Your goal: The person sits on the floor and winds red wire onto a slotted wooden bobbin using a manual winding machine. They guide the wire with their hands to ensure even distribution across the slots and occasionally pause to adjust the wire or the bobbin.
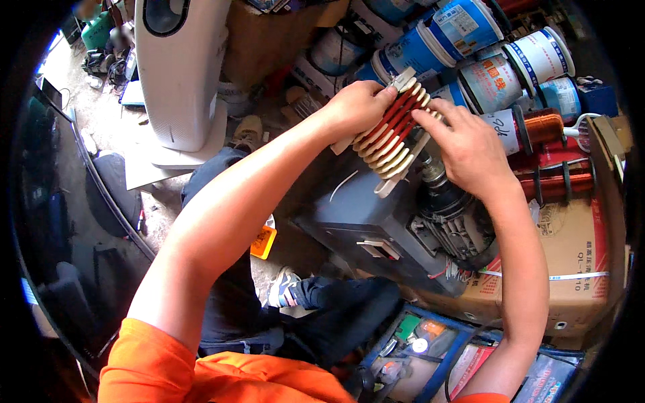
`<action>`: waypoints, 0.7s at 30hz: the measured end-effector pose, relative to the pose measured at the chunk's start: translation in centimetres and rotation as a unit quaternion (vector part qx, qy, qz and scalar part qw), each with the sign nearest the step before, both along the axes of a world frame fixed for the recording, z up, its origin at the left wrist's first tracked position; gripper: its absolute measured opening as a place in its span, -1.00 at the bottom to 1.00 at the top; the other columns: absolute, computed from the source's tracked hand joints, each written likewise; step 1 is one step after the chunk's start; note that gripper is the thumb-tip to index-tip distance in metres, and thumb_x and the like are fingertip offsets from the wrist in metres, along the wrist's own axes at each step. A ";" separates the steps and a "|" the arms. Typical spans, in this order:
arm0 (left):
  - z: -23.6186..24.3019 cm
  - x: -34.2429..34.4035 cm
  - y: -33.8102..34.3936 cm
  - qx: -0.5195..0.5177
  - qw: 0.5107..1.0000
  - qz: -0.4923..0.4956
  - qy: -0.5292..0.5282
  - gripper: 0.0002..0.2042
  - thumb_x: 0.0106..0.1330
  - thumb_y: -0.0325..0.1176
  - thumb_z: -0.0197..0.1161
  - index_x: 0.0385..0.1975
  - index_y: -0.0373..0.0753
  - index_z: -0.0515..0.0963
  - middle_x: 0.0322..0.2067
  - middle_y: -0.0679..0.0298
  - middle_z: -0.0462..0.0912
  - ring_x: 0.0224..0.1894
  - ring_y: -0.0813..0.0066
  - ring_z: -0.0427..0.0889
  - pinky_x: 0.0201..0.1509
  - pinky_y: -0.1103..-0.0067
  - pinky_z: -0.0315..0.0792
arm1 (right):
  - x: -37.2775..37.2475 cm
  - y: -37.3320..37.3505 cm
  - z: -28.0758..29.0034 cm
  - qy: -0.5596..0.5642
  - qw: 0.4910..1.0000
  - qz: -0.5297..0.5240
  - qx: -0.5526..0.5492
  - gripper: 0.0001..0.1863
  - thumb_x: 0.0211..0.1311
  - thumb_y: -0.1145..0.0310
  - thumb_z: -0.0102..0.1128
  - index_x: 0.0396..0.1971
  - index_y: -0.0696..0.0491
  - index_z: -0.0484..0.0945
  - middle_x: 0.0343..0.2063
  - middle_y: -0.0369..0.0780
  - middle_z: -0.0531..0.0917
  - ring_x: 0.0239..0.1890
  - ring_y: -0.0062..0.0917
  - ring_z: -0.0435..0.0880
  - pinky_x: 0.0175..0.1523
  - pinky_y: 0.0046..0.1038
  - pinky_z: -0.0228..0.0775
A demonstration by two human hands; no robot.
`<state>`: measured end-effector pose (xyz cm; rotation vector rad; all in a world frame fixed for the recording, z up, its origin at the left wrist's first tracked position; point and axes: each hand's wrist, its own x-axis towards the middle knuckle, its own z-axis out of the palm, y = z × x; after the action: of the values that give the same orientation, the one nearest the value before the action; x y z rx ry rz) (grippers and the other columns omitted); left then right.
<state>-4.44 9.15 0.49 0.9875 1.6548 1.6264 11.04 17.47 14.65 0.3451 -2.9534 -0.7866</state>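
Note:
A ribbed coil-winding former [393, 154] with cream ridges sits tilted in front of me, and bands of red-brown copper wire [402, 113] lie in its grooves. My left hand [363, 109] is closed on its far left end, thumb on top and the other fingers hidden behind. On the right side, my right hand [470, 144] has bent fingers gripping the former's edge beside the wire; part of its grip is hidden. Below the former, a shaft [431, 171] leads to a dark electric motor [450, 218] mounted against a grey metal box [366, 215].
Blue and white wire tubs [463, 30] and copper wire spools [561, 180] crowd the back right. A cardboard box [564, 248] stands under the motor. Behind my left arm rises a tall white appliance [178, 80]. An open compartment case [420, 356] lies near my legs.

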 end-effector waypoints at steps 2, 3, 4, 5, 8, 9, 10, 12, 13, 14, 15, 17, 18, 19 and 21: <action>-0.1 0.0 0.1 0.002 1.000 0.002 0.002 -0.50 0.39 -0.02 -0.02 -0.08 -0.43 0.54 -0.21 -0.12 0.64 -0.12 0.04 0.63 0.03 0.35 0.45 | -0.2 0.5 -0.1 -0.023 0.999 0.033 0.024 -0.60 -0.09 0.50 0.18 -0.13 0.09 0.55 -0.20 -0.20 0.59 -0.22 -0.32 0.56 -0.18 -0.39 0.43; 0.0 0.0 0.0 -0.010 1.000 -0.002 0.003 -0.50 0.40 -0.02 -0.02 -0.04 -0.42 0.53 -0.19 -0.08 0.64 -0.12 0.11 0.63 0.02 0.38 0.45 | -0.3 0.8 -0.2 -0.034 0.998 0.051 0.034 -0.58 -0.11 0.50 0.20 -0.11 0.08 0.54 -0.20 -0.19 0.60 -0.22 -0.31 0.56 -0.18 -0.40 0.42; 0.2 0.1 0.0 -0.023 1.000 -0.005 0.003 -0.50 0.41 -0.03 -0.01 -0.01 -0.41 0.51 -0.18 -0.05 0.64 -0.13 0.19 0.63 0.02 0.41 0.45 | -0.5 0.9 -0.3 -0.050 0.997 0.035 0.038 -0.62 -0.07 0.46 0.23 -0.14 0.07 0.56 -0.24 -0.20 0.60 -0.24 -0.34 0.57 -0.21 -0.41 0.40; 0.4 0.1 0.0 -0.035 0.999 -0.008 0.004 -0.51 0.41 -0.03 -0.01 0.02 -0.40 0.49 -0.16 -0.01 0.64 -0.14 0.27 0.63 0.01 0.44 0.45 | -0.6 0.9 -0.4 -0.051 0.998 0.027 0.025 -0.70 -0.04 0.45 0.21 -0.20 0.07 0.57 -0.31 -0.21 0.60 -0.29 -0.35 0.57 -0.25 -0.40 0.40; 0.3 0.2 0.2 -0.030 0.999 -0.012 0.011 -0.51 0.42 -0.03 -0.02 0.01 -0.39 0.51 -0.18 -0.03 0.64 -0.14 0.24 0.63 0.02 0.43 0.44 | -0.6 0.7 -1.5 0.013 0.996 -0.033 -0.085 -0.88 0.07 0.40 0.19 -0.38 0.08 0.59 -0.51 -0.22 0.59 -0.45 -0.32 0.58 -0.38 -0.40 0.38; 0.3 0.2 0.2 -0.029 0.999 -0.013 0.017 -0.51 0.42 -0.04 -0.02 0.01 -0.39 0.51 -0.18 -0.04 0.64 -0.13 0.24 0.63 0.02 0.43 0.44 | -0.3 0.5 -2.7 0.077 0.980 -0.075 -0.166 -0.89 0.11 0.38 0.19 -0.44 0.10 0.60 -0.58 -0.20 0.59 -0.52 -0.27 0.57 -0.44 -0.40 0.37; 0.2 0.2 0.3 -0.030 0.999 -0.008 0.027 -0.51 0.41 -0.04 -0.03 0.00 -0.39 0.51 -0.19 -0.05 0.64 -0.13 0.21 0.64 0.03 0.42 0.44 | -0.2 0.0 -3.7 0.116 0.919 -0.195 -0.323 -0.81 0.18 0.38 0.13 -0.57 0.13 0.54 -0.69 -0.23 0.53 -0.75 -0.53 0.40 -0.58 -0.44 0.25; 0.1 0.2 0.2 -0.035 0.999 -0.002 0.025 -0.51 0.41 -0.04 -0.03 0.00 -0.39 0.51 -0.19 -0.06 0.64 -0.13 0.19 0.64 0.03 0.41 0.44 | -0.4 -0.3 -3.0 0.083 0.787 -0.388 -0.473 -0.81 0.18 0.37 0.10 -0.55 0.14 0.56 -0.70 -0.27 0.52 -0.75 -0.64 0.38 -0.61 -0.53 0.18; 0.1 0.1 0.1 -0.038 0.999 0.003 0.024 -0.51 0.41 -0.03 -0.03 0.00 -0.39 0.52 -0.19 -0.06 0.64 -0.13 0.18 0.64 0.03 0.40 0.44 | -0.7 -0.5 -2.5 0.062 0.697 -0.474 -0.535 -0.81 0.18 0.37 0.08 -0.54 0.14 0.56 -0.71 -0.29 0.52 -0.75 -0.69 0.37 -0.63 -0.58 0.14; 0.0 0.0 0.0 -0.037 0.999 0.002 0.030 -0.51 0.41 -0.03 -0.03 -0.01 -0.39 0.52 -0.19 -0.07 0.64 -0.14 0.18 0.64 0.02 0.40 0.44 | -0.7 -0.7 -1.7 0.082 0.712 -0.475 -0.510 -0.74 0.16 0.32 0.08 -0.52 0.21 0.61 -0.71 -0.30 0.57 -0.63 -0.67 0.48 -0.49 -0.54 0.30; 0.1 0.1 0.1 -0.034 0.999 -0.001 0.035 -0.51 0.41 -0.03 -0.02 -0.01 -0.39 0.52 -0.19 -0.07 0.64 -0.14 0.18 0.64 0.02 0.40 0.45 | -0.2 -0.1 -1.3 0.111 0.763 -0.416 -0.483 -0.77 0.19 0.37 0.04 -0.42 0.20 0.60 -0.60 -0.23 0.61 -0.60 -0.55 0.53 -0.47 -0.51 0.33; 0.0 0.1 0.1 -0.030 0.999 -0.004 0.032 -0.51 0.41 -0.03 -0.02 -0.01 -0.39 0.52 -0.19 -0.08 0.64 -0.14 0.18 0.64 0.02 0.40 0.45 | 0.4 0.1 -0.5 0.177 0.951 -0.140 -0.210 -0.80 0.15 0.46 0.04 -0.26 0.17 0.57 -0.40 -0.18 0.63 -0.44 -0.44 0.58 -0.38 -0.47 0.37; 0.0 0.1 0.2 -0.029 0.999 -0.004 0.025 -0.51 0.41 -0.02 -0.02 -0.01 -0.39 0.52 -0.19 -0.08 0.64 -0.15 0.18 0.64 0.02 0.40 0.45 | 0.2 -0.1 -0.2 0.130 0.979 -0.079 -0.133 -0.79 0.12 0.46 0.05 -0.25 0.15 0.56 -0.35 -0.18 0.62 -0.37 -0.41 0.57 -0.34 -0.45 0.38; -0.1 0.0 0.2 -0.028 0.999 -0.003 0.018 -0.51 0.41 -0.02 -0.02 -0.01 -0.39 0.52 -0.19 -0.08 0.64 -0.15 0.17 0.64 0.01 0.40 0.45 | -0.1 -0.4 0.1 0.080 0.995 -0.016 -0.055 -0.77 0.10 0.47 0.05 -0.23 0.13 0.55 -0.30 -0.18 0.60 -0.31 -0.39 0.57 -0.30 -0.42 0.39; 0.1 0.0 0.1 -0.030 0.999 -0.002 0.021 -0.51 0.40 -0.02 -0.01 -0.01 -0.39 0.52 -0.19 -0.08 0.64 -0.15 0.17 0.64 0.01 0.40 0.45 | -0.5 -0.3 0.0 0.007 0.999 0.038 0.032 -0.76 0.05 0.46 0.06 -0.24 0.09 0.54 -0.24 -0.19 0.59 -0.22 -0.37 0.55 -0.24 -0.38 0.40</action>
<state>-4.40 9.30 0.58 1.0006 1.7193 1.5545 10.56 17.17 14.61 0.4501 -2.8878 -0.8715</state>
